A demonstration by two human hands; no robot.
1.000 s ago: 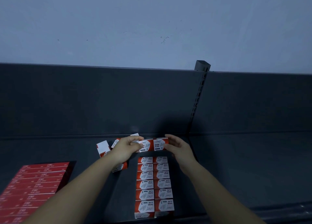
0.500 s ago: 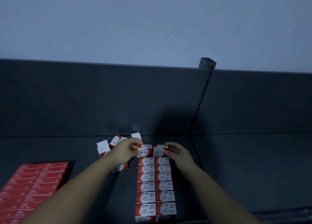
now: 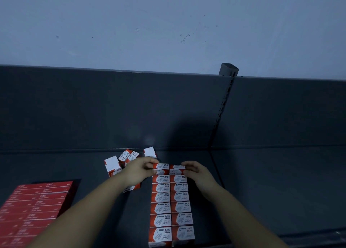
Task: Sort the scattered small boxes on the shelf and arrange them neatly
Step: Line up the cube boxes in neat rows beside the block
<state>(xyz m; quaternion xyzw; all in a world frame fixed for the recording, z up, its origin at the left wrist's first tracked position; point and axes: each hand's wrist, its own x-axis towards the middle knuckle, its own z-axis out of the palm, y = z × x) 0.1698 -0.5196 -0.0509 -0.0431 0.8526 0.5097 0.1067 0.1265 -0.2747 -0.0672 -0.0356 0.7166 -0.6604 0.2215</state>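
Two neat columns of red-and-white paper clip boxes [image 3: 171,207] run from the shelf's front edge toward the back. At the far end of the columns stand two more boxes. My left hand [image 3: 139,170] grips the left one [image 3: 161,168], and my right hand [image 3: 194,171] holds the right one [image 3: 177,169], both pressed against the end of the rows. Scattered boxes [image 3: 120,160] lie tilted behind and left of my left hand, and one box [image 3: 132,188] is partly hidden under my left wrist.
A block of longer red boxes [image 3: 31,208] fills the shelf's front left. The dark shelf back panel [image 3: 112,109] rises behind, with a slotted upright post [image 3: 223,102] at the right. Bare shelf floor [image 3: 277,188] lies to the right of the post.
Both hands have lowered the two boxes from just above the shelf down onto the far end of the two columns. The camera view has shifted slightly.
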